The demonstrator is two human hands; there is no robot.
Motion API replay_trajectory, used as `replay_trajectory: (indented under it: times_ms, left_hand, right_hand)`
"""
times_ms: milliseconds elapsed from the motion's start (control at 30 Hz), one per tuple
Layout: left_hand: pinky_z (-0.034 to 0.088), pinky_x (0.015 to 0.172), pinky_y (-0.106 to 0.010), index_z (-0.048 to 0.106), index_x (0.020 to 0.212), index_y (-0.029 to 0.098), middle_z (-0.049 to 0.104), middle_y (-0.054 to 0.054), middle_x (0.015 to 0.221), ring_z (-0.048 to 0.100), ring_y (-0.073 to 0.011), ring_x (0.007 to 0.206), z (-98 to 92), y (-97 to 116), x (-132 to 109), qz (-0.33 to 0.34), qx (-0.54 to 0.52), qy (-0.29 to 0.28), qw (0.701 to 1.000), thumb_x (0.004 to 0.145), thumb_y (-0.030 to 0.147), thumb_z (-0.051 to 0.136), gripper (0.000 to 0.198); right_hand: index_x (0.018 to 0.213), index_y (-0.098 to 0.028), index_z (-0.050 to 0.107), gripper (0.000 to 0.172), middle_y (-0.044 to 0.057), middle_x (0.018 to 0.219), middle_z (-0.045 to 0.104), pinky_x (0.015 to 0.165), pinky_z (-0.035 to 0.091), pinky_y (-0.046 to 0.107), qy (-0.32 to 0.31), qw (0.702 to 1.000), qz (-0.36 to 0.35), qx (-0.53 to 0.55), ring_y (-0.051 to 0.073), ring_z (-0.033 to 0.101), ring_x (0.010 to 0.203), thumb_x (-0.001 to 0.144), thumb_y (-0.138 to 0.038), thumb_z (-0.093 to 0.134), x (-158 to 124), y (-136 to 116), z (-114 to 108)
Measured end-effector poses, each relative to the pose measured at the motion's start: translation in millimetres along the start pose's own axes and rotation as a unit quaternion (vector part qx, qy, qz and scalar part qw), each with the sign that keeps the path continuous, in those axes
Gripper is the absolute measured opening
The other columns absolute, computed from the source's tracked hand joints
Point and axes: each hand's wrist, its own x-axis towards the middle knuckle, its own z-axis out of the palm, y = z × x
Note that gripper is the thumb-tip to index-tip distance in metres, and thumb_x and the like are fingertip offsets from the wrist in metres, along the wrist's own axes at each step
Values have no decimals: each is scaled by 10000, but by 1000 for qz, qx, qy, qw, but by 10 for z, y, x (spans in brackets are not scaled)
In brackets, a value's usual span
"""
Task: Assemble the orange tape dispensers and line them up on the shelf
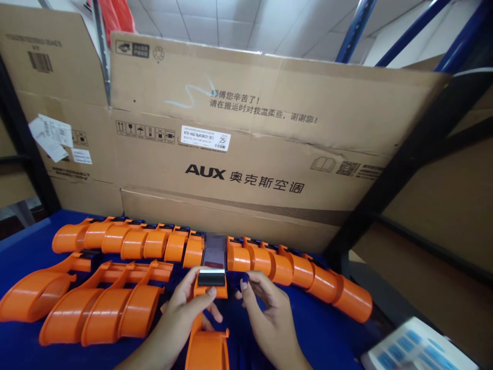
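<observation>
An orange tape dispenser (210, 349) with a black strip and a white toothed edge at its head is held upright by my left hand (188, 303), thumb on the front of the head. Just right of that head, my right hand (269, 313) pinches a small dark blue piece (235, 280) between thumb and fingers. The dispenser's round orange part hangs toward the bottom edge of the view. A phone (214, 252) stands directly behind the dispenser head.
Several orange dispensers (134, 244) line the back of the blue table (316, 329), with more (102, 313) at the left. A large cardboard sheet (246, 128) rises behind. At lower right lies a white and blue box (416, 344).
</observation>
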Motion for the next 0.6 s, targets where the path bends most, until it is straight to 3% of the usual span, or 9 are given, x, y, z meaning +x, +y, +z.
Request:
replay_trajectory:
  times_ms: [200,333,600]
  left_hand:
    - [530,546,-223,625,1135,199,710,-17,757,665,-146,610,-2,4,18,16,29,6,999,854,408,736,368]
    - [538,561,-225,616,1144,208,688,-8,794,647,-130,607,-8,-14,21,31,46,-1,998,863,410,727,363]
    - [543,539,-219,599,1214,232,651,4,816,632,-120,589,-72,-112,25,40,72,-21,996,865,433,723,421]
  right_hand:
    - [920,-239,548,54,-3,726,618,593,488,260,-36,994,-77,-66,156,592,605,959,-271,567,-57,-44,28]
    - [888,-245,514,77,-18,726,579,582,446,255,-83,982,-125,-113,143,551,595,944,-216,557,-53,-39,-1]
    - [823,-243,490,148,5,754,559,603,393,287,-122,973,-136,-139,165,496,646,962,-209,528,-59,-56,-32]
